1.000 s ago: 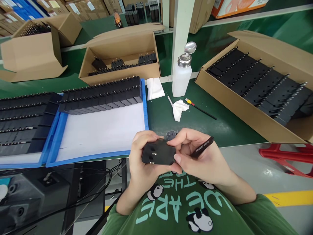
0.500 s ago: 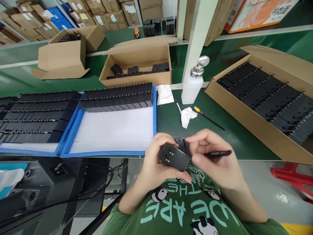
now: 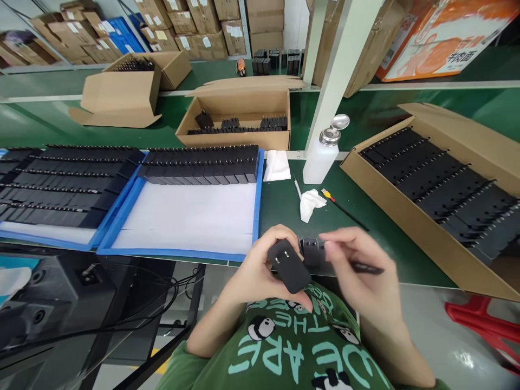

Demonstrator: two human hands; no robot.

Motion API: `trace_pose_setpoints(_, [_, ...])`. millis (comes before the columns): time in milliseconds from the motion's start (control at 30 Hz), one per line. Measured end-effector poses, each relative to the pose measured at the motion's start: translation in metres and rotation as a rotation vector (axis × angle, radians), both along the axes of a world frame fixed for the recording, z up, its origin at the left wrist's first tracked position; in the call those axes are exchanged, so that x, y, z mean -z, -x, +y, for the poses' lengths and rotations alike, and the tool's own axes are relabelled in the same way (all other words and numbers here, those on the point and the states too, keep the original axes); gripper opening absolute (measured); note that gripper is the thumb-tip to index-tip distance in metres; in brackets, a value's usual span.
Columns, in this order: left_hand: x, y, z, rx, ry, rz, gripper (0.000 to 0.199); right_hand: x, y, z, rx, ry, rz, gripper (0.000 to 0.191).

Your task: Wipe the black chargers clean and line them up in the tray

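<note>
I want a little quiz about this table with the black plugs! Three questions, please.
1. True or false: the left hand holds a black charger with its two metal prongs showing.
2. What does the right hand hold? A) a thin black pen-like tool B) a white cloth C) the bottle
3. Fill in: the white dispenser bottle stands on the ____ table mat.

Key: 1 true; 2 A; 3 green.

Factory assembly line: green bench, adapter-filled cartons, stacked boxes.
</note>
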State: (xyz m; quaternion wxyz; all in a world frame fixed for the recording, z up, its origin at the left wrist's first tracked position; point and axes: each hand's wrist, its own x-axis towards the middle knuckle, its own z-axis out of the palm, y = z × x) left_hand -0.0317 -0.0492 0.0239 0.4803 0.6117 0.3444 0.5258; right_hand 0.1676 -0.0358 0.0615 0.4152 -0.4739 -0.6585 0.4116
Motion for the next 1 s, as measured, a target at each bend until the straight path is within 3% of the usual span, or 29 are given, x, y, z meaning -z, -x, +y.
trace_pose_setpoints(100, [-0.003,-0.001,0.001,0.017,0.047,-0.045,0.071,0.014,-0.028,0.019,0.171,-0.026,-0.193,0.016])
trace_pose_setpoints(233, [-0.006,-0.003,0.002,0.016,0.099,-0.039,0.066,0.055,-0.069,0.052,0.041,0.018,-0.553,0.021])
trace_pose_setpoints(333, [-0.007,-0.006,0.004,0.040,0.101,-0.072,0.064,0.070,-0.080,0.056,-0.021,-0.009,-0.607,0.029])
trace_pose_setpoints(433, [-0.007,-0.013,0.006,0.071,0.127,-0.095,0.066,0.054,-0.071,0.038,-0.058,-0.167,-0.512,0.044])
trace_pose_setpoints(600, [-0.011,-0.030,0.011,0.243,0.188,-0.201,0.067,0.018,-0.040,0.014,-0.415,-0.580,-0.287,0.078])
trace_pose_setpoints(733, [-0.022,-0.041,0.012,0.300,0.220,-0.188,0.051,0.026,-0.032,0.019,-0.436,-0.610,-0.226,0.075])
trace_pose_setpoints(900, [-0.030,-0.049,0.010,0.254,0.352,-0.080,0.045,0.039,-0.039,0.021,-0.372,-0.650,-0.175,0.073])
trace_pose_setpoints(1000, [-0.031,-0.049,0.014,0.397,0.362,-0.121,0.047,0.038,-0.041,0.017,-0.348,-0.660,-0.102,0.071])
